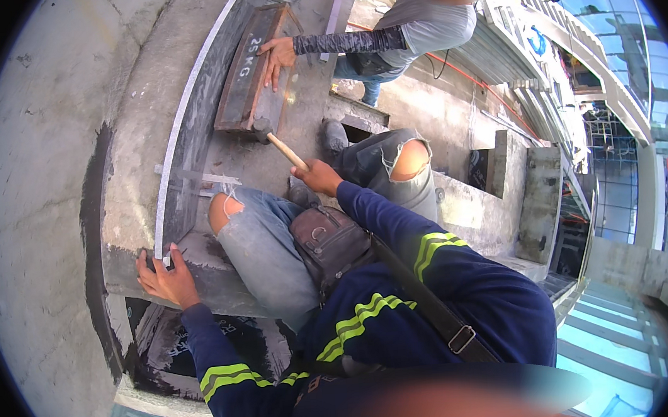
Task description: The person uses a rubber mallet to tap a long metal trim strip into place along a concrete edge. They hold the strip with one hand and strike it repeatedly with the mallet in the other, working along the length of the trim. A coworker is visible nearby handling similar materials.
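My right hand (318, 175) is closed around the wooden handle of a hammer (286, 148), whose dark head is at the near end of a rusty rectangular steel block (247, 79). My left hand (165, 278) grips the near end of a long, pale, narrow metal strip (180, 132) with curved, partly parted fingers. The strip runs along the upper edge of a dark channel beside the block. A co-worker's hand (277, 56) rests on top of the block. Short pale pieces (192, 176) lie across the channel near the strip's middle.
A co-worker (423, 36) in grey stands beyond the block. My bent legs (259, 245) flank the work. A concrete wall (41, 229) is on the left. Square openings (482, 167), an orange hose (488, 89) and railings are to the right, above a drop toward glazed panels (606, 337).
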Motion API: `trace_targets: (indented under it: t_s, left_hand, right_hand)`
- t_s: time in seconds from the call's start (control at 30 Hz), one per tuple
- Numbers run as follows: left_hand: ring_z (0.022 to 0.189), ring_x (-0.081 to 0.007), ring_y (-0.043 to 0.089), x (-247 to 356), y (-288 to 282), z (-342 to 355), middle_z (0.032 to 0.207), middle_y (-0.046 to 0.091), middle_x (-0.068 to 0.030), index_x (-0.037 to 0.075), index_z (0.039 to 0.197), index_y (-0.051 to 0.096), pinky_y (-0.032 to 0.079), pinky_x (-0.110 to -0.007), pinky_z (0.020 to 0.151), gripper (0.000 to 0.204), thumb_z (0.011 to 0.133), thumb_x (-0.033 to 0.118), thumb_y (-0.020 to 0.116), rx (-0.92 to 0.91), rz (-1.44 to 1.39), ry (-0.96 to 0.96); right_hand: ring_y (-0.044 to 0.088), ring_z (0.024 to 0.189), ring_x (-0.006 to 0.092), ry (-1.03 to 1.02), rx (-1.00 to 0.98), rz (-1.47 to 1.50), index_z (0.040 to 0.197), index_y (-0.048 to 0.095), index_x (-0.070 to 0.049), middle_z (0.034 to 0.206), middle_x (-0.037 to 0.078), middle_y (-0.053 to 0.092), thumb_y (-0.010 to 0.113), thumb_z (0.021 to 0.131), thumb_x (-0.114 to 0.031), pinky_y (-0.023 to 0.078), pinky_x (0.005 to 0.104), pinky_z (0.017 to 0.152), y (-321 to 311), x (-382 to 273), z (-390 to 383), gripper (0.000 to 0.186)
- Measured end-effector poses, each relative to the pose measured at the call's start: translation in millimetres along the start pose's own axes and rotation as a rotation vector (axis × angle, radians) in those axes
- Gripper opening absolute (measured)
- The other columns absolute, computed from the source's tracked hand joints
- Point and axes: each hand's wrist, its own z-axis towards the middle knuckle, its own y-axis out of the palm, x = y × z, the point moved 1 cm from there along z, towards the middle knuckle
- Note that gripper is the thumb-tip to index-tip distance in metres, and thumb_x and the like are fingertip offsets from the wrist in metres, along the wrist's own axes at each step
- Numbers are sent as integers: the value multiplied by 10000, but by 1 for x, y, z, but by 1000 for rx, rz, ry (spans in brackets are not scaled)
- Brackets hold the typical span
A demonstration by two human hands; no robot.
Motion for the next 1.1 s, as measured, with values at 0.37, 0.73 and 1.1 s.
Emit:
trace_targets:
  t_s: [0.37,0.73,1.1]
  left_hand:
    - [1537,-317,512,0,0,-1,1544,615,-50,133,1123,813,304,-646,1299,406,939,491,863,9,-2,7]
    - [1540,-320,502,0,3,2,1530,620,-40,92,1053,792,319,-644,1291,425,914,483,882,53,-16,12]
    - [1517,-341,520,2,3,3,1526,610,-57,80,1092,790,324,-648,1283,420,906,442,895,44,-22,21]
  right_hand:
    - [784,1073,429,32,-15,49,1221,764,36,1062,274,795,692,1063,-606,571,505,943,5,-1,0,666]
    - [786,1013,406,65,3,147,1220,752,46,1008,257,793,744,1018,-530,570,501,912,13,22,4,610]
    - [749,1258,447,427,87,-246,1329,708,38,1292,288,781,690,1020,-458,578,537,1046,33,83,16,585]
